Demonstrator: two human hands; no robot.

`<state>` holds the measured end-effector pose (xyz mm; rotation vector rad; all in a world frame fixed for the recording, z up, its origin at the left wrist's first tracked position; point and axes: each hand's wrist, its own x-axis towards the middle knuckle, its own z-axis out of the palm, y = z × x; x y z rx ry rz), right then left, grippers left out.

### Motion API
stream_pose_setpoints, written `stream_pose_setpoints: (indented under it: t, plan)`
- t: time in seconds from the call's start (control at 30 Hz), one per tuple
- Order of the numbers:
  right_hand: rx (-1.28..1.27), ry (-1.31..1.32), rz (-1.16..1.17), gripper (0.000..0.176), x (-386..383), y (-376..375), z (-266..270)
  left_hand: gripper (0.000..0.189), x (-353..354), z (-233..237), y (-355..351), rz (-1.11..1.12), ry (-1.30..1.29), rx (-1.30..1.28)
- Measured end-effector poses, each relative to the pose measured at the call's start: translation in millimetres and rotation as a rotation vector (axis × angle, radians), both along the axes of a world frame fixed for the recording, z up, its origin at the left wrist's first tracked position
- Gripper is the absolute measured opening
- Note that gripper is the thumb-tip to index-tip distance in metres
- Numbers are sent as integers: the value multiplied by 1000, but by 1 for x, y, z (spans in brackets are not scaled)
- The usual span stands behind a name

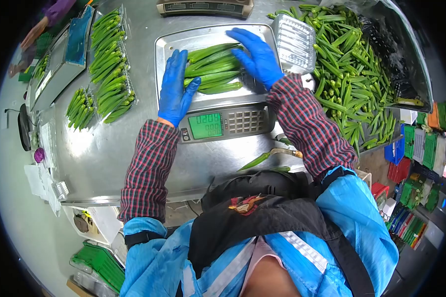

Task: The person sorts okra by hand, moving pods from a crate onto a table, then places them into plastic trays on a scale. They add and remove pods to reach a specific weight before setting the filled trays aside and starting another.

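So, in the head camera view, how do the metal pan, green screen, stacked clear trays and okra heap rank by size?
Metal pan and okra heap: too alike to rank
Stacked clear trays
Green screen

passage: between scale (226, 124) and okra packs (114, 79) | block: tray stack (296, 43), right

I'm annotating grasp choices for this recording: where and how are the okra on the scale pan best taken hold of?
Probably by both ends, from left and right at once: left hand and right hand with palms inward. The okra lie loose, side by side, pointing left to right, so squeezing lengthwise should keep them together.
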<state>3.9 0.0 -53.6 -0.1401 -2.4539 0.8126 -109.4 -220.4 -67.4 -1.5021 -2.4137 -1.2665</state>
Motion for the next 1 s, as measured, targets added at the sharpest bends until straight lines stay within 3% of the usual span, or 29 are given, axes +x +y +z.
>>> stream_pose_setpoints:
  t: [0.1,0.17,0.33,0.43,0.63,0.77,1.0]
  plan:
    - [221,-103,44,46,-18,-15,-25,60,-4,-10,5,-45,56,-62]
    - [45,-143,109,50,-6,-33,-19,61,-8,-15,5,-70,98,-175]
    - [198,-247,36,50,-10,-36,-12,62,-14,-18,5,-102,123,-210]
    - [158,-156,74,50,-9,-31,-14,61,-19,-13,6,-131,93,-110]
    - [-137,12,33,39,18,-3,-1,50,-18,4,-39,-21,-95,123]
    - [-501,-19,-121,33,53,17,2,40,-5,15,-83,86,-221,200]
    - [-700,-40,-281,33,107,19,4,33,8,8,-128,204,-358,216]
